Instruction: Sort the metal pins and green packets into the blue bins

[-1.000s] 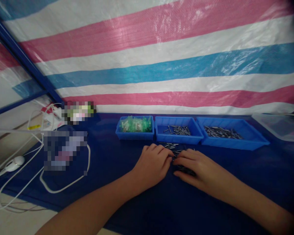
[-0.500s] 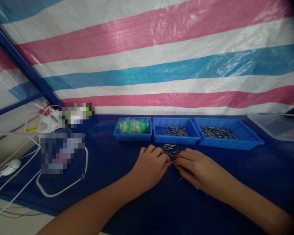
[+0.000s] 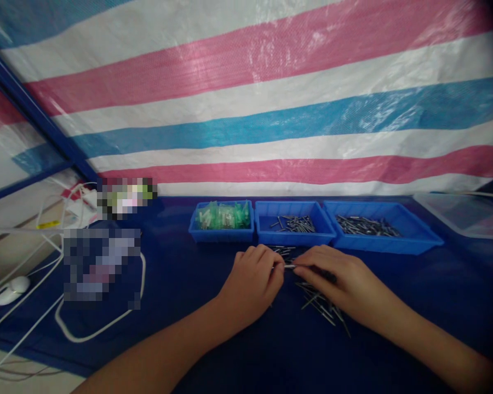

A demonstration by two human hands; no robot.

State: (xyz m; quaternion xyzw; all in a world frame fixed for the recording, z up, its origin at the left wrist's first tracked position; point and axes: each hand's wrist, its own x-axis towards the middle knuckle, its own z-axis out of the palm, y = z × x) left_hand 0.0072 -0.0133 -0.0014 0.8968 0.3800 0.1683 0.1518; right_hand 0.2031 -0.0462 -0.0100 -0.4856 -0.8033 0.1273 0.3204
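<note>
My left hand (image 3: 252, 279) and my right hand (image 3: 337, 279) rest close together on the dark blue table cover (image 3: 189, 284). Their fingertips meet and pinch a thin metal pin (image 3: 290, 266) between them. A loose pile of metal pins (image 3: 322, 306) lies on the cover under and beside my right hand. Behind the hands stand three blue trays in a row: the left tray (image 3: 222, 235) holds green plastic pieces, the middle tray (image 3: 293, 236) holds a few pins, the right tray (image 3: 384, 243) holds many pins.
A striped pink, white and blue tarp (image 3: 271, 109) hangs behind the trays. White cables (image 3: 86, 328) and a white earpiece (image 3: 12, 287) lie at the left. A clear plastic lid or tray (image 3: 468, 216) sits at the far right.
My hands have lifted slightly off the pile and pinched one pin between them. The loose pins beside my right hand now show more. The camera view shifted a little.
</note>
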